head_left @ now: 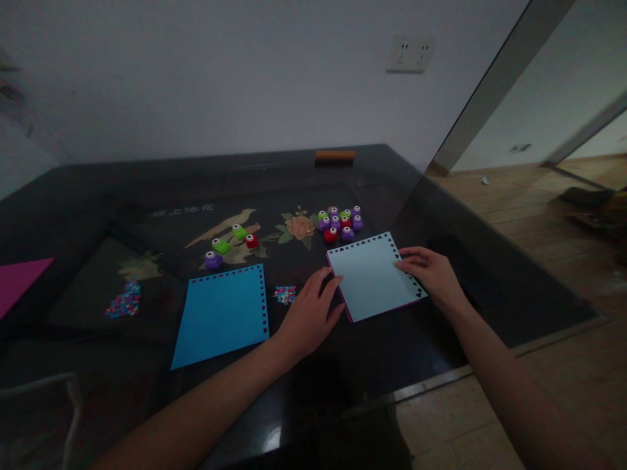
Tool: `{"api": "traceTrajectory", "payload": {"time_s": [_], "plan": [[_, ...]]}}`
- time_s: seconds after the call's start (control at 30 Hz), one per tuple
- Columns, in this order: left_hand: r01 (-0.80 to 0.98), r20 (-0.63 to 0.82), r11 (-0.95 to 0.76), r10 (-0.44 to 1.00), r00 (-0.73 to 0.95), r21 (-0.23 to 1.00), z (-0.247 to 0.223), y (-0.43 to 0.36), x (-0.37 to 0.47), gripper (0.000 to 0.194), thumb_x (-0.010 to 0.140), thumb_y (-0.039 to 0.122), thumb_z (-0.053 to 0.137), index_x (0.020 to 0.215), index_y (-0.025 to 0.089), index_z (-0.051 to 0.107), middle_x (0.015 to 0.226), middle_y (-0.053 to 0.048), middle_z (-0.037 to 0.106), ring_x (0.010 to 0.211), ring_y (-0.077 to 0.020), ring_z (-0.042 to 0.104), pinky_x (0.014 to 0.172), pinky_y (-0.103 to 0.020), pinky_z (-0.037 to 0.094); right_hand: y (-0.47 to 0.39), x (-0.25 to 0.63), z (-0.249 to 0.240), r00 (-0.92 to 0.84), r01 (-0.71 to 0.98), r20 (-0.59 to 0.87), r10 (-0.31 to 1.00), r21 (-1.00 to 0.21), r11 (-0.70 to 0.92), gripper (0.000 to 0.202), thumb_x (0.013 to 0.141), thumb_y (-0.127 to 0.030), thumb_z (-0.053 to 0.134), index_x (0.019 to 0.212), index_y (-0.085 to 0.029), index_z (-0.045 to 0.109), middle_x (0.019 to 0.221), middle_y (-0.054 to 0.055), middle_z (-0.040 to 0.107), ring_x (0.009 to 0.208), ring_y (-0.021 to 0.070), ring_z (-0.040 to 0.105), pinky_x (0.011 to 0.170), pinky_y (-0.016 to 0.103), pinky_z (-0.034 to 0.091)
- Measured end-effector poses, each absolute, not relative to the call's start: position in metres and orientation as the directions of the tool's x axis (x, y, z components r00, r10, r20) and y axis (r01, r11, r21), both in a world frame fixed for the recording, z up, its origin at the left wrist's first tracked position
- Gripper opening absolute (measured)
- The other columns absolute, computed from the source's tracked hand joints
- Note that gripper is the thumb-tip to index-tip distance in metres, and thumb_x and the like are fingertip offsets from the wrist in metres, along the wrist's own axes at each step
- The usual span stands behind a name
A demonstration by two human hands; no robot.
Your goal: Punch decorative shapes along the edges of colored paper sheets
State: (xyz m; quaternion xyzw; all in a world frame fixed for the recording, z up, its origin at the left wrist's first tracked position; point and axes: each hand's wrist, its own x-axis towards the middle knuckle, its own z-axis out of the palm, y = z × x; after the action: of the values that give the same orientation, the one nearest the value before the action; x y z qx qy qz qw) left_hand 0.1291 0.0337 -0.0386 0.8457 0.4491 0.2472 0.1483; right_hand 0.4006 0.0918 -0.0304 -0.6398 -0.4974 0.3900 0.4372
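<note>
A pale blue square sheet of paper lies in front of me, with small punched shapes along its top and right edges. A pink edge shows beneath it on the left and bottom. My left hand touches its left edge with the fingers apart. At the right edge, my right hand pinches the paper between thumb and fingers. Just beyond the sheet stands a cluster of small craft punches in purple, green and red. A brighter blue sheet, punched along its top and right edges, lies to the left.
Several more punches sit behind the blue sheet. Paper confetti lies in a small pile near my left hand and a larger pile farther left. A pink sheet is at the far left. A brown bar lies at the table's back.
</note>
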Motion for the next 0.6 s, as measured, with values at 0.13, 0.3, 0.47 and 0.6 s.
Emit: {"api": "traceTrajectory", "payload": {"time_s": [0.13,0.3,0.47,0.6], "plan": [[0.725,0.253,-0.560,0.828,0.500,0.401,-0.0395,0.0329,0.1301,0.047,0.088,0.026,0.052,0.132,0.016,0.040,0.142,-0.017,0.036,0.134,-0.0296,0.032,0.108,-0.048,0.034,0.0940,0.4015,-0.0347,0.207,0.281,-0.083,0.975,-0.949,-0.141,0.043,0.053,-0.035,0.081,0.090,-0.016,0.067,0.065,0.002,0.067,0.053,0.0154,0.059,0.048,0.026,0.043],[0.745,0.232,-0.570,0.821,0.521,0.346,-0.0397,0.0334,0.1302,0.047,0.089,0.031,0.051,0.133,0.017,0.042,0.143,-0.018,0.037,0.136,-0.0298,0.030,0.108,-0.047,0.033,0.0948,0.4033,-0.0380,0.193,0.277,-0.069,0.979,-0.953,-0.122,0.040,0.053,-0.033,0.081,0.088,-0.018,0.068,0.065,0.002,0.068,0.055,0.0158,0.060,0.049,0.026,0.044],[0.767,0.200,-0.560,0.829,0.523,0.314,-0.0390,0.0337,0.1305,0.049,0.090,0.034,0.050,0.134,0.017,0.042,0.144,-0.018,0.038,0.136,-0.0297,0.031,0.109,-0.046,0.032,0.0934,0.4024,-0.0364,0.192,0.284,-0.081,0.978,-0.949,-0.135,0.039,0.055,-0.031,0.080,0.089,-0.018,0.068,0.067,0.002,0.068,0.054,0.0146,0.059,0.049,0.025,0.043],[0.767,0.202,-0.568,0.823,0.531,0.300,-0.0410,0.0339,0.1302,0.048,0.091,0.035,0.048,0.135,0.017,0.042,0.146,-0.018,0.037,0.137,-0.0289,0.028,0.110,-0.046,0.031,0.0920,0.4013,-0.0353,0.189,0.291,-0.068,0.980,-0.949,-0.122,0.038,0.056,-0.032,0.079,0.089,-0.018,0.067,0.067,0.002,0.067,0.053,0.0142,0.058,0.047,0.025,0.042]]}}
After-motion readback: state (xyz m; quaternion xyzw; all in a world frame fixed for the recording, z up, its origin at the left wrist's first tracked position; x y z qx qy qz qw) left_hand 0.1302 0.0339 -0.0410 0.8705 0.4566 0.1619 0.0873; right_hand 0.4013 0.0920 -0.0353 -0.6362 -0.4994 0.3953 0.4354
